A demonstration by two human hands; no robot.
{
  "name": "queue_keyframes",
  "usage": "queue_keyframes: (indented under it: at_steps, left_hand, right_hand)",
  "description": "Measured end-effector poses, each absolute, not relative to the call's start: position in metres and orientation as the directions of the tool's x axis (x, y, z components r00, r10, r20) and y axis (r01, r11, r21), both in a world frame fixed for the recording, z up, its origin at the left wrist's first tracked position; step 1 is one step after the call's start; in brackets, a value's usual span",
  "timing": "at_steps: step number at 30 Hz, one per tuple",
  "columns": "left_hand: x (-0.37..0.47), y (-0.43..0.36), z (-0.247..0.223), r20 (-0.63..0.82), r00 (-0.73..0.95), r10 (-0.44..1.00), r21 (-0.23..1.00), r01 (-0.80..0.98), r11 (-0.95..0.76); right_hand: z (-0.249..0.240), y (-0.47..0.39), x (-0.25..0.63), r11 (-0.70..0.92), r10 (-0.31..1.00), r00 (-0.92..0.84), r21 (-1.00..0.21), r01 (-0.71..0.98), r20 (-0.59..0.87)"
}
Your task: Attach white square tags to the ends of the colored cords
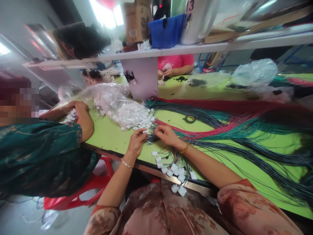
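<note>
My left hand [137, 141] pinches a small white plastic connector [146, 131] at its fingertips, just in front of a pile of the same connectors [133, 115]. Close by on the right, the fingers of my right hand [166, 134] are closed beside the metal-tipped wire ends [151, 138]; what they hold is too small to make out. Red wires [212, 131], green wires [246, 126] and black wires [264, 153] run off to the right in long bundles. Finished-looking leads with white connectors [174, 169] lie below my right wrist, some hanging over the table edge.
A clear plastic bag [105, 94] spills connectors on the green table [102, 137]. A roll of black tape [189, 119] lies among the wires. A co-worker in a green top [39, 153] sits at left; another person's hands [167, 72] work across. A shelf [207, 46] crosses above.
</note>
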State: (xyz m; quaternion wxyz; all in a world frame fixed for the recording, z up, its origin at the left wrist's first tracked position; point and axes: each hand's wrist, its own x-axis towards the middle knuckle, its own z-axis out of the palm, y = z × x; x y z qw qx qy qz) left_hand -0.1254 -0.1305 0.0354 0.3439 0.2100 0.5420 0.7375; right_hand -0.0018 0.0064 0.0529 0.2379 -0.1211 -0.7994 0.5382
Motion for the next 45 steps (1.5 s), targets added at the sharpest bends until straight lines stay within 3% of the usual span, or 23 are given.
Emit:
queue_keyframes:
  at_steps: [4,7,14,21,23,26,28,34,38,42,45]
  left_hand:
    - [-0.11,-0.122,0.041,-0.153,-0.566,0.81,0.83,-0.519,-0.205]
    - [-0.106,-0.119,0.043,-0.192,-0.51,0.838,0.788,-0.589,-0.178]
    - [-0.1,-0.116,0.044,-0.155,-0.488,0.859,0.842,-0.52,-0.143]
    - [-0.086,-0.115,0.033,-0.08,-0.648,0.757,0.92,-0.34,-0.193]
    - [-0.083,-0.116,0.03,-0.098,-0.666,0.74,0.917,-0.35,-0.193]
    - [-0.079,-0.116,0.03,-0.093,-0.665,0.741,0.92,-0.342,-0.192]
    - [-0.077,-0.115,0.031,-0.073,-0.664,0.744,0.927,-0.321,-0.195]
    - [-0.074,-0.109,0.033,-0.043,-0.705,0.708,0.952,-0.244,-0.185]
    - [-0.072,-0.109,0.031,-0.061,-0.732,0.679,0.928,-0.292,-0.232]
    - [-0.068,-0.116,0.023,-0.042,-0.764,0.644,0.957,-0.216,-0.194]
    - [-0.071,-0.125,0.018,-0.08,-0.762,0.643,0.961,-0.229,-0.152]
  right_hand:
    - [0.057,0.007,0.007,0.357,0.44,-0.866,-0.931,-0.073,0.237]
    - [0.059,0.007,0.014,0.355,0.443,-0.869,-0.933,-0.054,0.219]
    - [0.061,0.008,0.024,0.425,0.451,-0.867,-0.905,0.001,0.211]
    - [0.052,0.004,0.022,0.584,0.443,-0.851,-0.811,0.037,0.28]
    - [0.047,0.005,0.019,0.513,0.46,-0.858,-0.857,0.046,0.229]
    - [0.041,0.006,0.014,0.27,0.471,-0.879,-0.961,0.061,0.077]
    - [0.04,0.005,0.014,0.214,0.45,-0.893,-0.973,0.085,0.021]
    - [0.052,0.0,0.025,0.665,0.403,-0.869,-0.744,0.064,0.285]
    - [0.053,-0.002,0.026,0.685,0.36,-0.883,-0.728,0.031,0.301]
    - [0.045,-0.008,0.024,0.738,0.377,-0.879,-0.669,0.093,0.293]
    - [0.043,0.002,0.019,0.743,0.278,-0.94,-0.665,0.079,0.199]
